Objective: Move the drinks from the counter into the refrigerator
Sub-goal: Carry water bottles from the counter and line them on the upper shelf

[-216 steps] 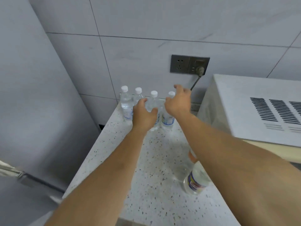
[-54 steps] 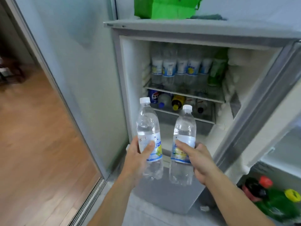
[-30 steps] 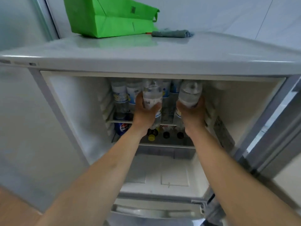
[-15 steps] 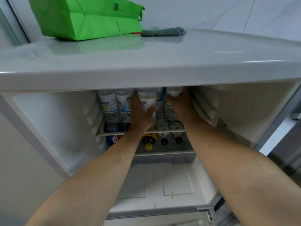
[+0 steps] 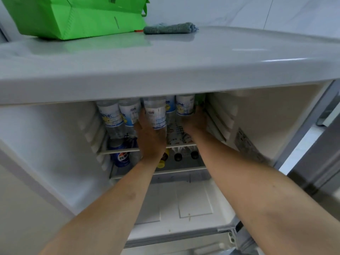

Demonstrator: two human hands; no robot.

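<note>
Both my arms reach into the open refrigerator [image 5: 165, 74], under its grey top. My left hand [image 5: 150, 137] grips a clear water bottle [image 5: 155, 114] with a white and blue label, held above the upper wire shelf [image 5: 119, 150]. My right hand [image 5: 195, 121] is wrapped around a second water bottle [image 5: 184, 107] at the right end of that shelf. Two more water bottles [image 5: 117, 115] stand to the left of my hands. The bottle tops are hidden by the fridge top.
Below the wire shelf lie a Pepsi can [image 5: 121, 158] and several bottles with dark and yellow caps [image 5: 177, 157]. A green bag [image 5: 79, 15] and a grey cloth [image 5: 169, 27] rest on the fridge top. The open door's edge [image 5: 316, 144] is at the right.
Both hands have pushed the two bottles a little deeper onto the upper shelf, and my view has moved closer to the fridge.
</note>
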